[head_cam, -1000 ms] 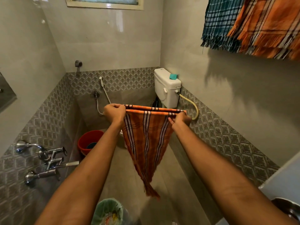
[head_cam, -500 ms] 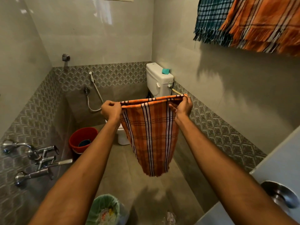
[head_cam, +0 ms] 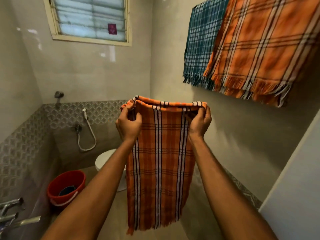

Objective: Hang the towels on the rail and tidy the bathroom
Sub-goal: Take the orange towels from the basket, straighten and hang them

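Head view: left hand (head_cam: 129, 125) and right hand (head_cam: 200, 122) are pinching the towel (head_cam: 159, 170) by its top corners, spreading it for hanging.

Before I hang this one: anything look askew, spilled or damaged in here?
Only this: the hung orange towel overlaps the teal towel instead of hanging beside it. The held towel hangs straight from the left hand and right hand. No spill or damage shows.
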Tool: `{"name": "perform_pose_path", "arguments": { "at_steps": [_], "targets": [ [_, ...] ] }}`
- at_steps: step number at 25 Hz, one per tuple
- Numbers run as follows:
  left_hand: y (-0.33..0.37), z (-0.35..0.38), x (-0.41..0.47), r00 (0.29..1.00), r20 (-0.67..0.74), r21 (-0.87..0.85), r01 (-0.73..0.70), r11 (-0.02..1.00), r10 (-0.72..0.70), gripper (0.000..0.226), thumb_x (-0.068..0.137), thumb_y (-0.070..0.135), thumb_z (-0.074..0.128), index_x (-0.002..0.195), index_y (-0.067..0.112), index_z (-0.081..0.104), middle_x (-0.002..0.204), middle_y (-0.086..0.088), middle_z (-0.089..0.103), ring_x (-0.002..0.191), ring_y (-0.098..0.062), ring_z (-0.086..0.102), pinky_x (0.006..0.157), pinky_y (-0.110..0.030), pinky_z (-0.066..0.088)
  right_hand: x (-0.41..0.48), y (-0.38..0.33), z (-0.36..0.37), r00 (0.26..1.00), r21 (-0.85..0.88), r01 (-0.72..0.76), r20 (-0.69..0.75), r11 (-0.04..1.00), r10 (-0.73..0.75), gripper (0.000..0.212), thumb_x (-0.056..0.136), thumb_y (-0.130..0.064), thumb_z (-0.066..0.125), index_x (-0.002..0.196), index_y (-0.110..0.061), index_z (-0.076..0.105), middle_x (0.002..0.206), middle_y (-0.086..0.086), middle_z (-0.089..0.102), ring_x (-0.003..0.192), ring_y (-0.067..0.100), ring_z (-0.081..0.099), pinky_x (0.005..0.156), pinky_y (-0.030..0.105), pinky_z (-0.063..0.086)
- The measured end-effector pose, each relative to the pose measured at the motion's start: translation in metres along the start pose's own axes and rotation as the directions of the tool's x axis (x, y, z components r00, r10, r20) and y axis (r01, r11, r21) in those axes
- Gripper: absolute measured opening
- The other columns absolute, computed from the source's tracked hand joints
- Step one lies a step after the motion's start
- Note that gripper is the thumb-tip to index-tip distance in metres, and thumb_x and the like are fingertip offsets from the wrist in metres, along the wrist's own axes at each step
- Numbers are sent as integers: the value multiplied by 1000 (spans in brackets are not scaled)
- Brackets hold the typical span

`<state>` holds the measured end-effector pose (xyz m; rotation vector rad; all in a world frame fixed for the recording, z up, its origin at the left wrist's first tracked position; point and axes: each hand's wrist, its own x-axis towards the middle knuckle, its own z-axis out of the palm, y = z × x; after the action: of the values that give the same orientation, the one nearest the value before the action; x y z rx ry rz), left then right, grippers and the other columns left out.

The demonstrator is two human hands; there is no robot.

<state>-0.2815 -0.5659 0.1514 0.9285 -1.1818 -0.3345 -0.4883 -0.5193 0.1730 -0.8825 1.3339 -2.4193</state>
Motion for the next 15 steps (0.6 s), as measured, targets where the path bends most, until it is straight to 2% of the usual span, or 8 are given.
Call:
{"name": "perform_pose_path", "arguments": {
  "at_steps": [1,3,5,7,9,11,12,15],
  "targets": [
    [7,10,3,994,21,80,-107,991,106,49,76,12,66,124,20,62,116,-4,70,102,-16,65,92,-30,51,10,-10,-1,997,15,71,28,997,-71,26,100,-20,43,110,-12,66,103,3,68,100,17,63,87,40,55],
    [19,24,17,977,42,143,-213,966,209,67,75,10,64,139,23,47,129,-8,62,115,-24,59,98,-30,44,26,-28,6,966,-3,251,63,968,-250,30,99,-22,44,116,-11,67,91,-20,67,86,-9,59,77,13,48],
    [29,39,35,955,58,152,-298,942,292,76,78,17,67,146,20,33,139,-14,51,126,-33,48,103,-36,38,36,-48,14,918,-21,389,96,921,-386,32,100,-31,45,122,-19,65,90,-29,65,83,-17,57,71,0,41],
    [45,60,59,934,88,129,-355,926,346,86,79,26,71,149,18,22,145,-18,41,132,-37,39,107,-50,38,50,-67,27,839,-64,538,133,840,-527,35,99,-42,43,126,-30,60,109,-24,63,100,-10,56,81,4,42],
    [67,88,90,910,104,108,-412,905,402,99,76,33,74,151,18,13,151,-18,33,138,-37,32,110,-57,33,74,-84,45,715,-131,699,115,703,-689,37,99,-41,45,130,-27,58,123,-22,56,116,-5,49,95,16,45],
    [94,119,125,867,101,91,-496,863,488,107,73,48,71,153,19,6,156,-16,25,145,-34,22,116,-55,21,107,-105,65,558,-119,829,90,547,-825,34,99,-25,50,131,-19,57,127,-10,59,122,0,47,102,35,47],
    [107,134,139,854,91,79,-519,851,512,108,73,56,66,154,18,4,159,-15,20,147,-32,16,118,-54,14,126,-118,73,494,-122,868,105,481,-863,33,99,-20,50,131,-15,57,127,-1,61,123,6,49,104,39,46],
    [153,193,199,834,50,-20,-549,836,549,112,72,70,52,154,13,2,162,-12,8,150,-29,5,119,-47,-1,199,-180,101,317,-239,930,134,280,-939,33,99,-20,48,125,-5,63,124,15,64,120,22,56,106,36,42]
  ]
}}
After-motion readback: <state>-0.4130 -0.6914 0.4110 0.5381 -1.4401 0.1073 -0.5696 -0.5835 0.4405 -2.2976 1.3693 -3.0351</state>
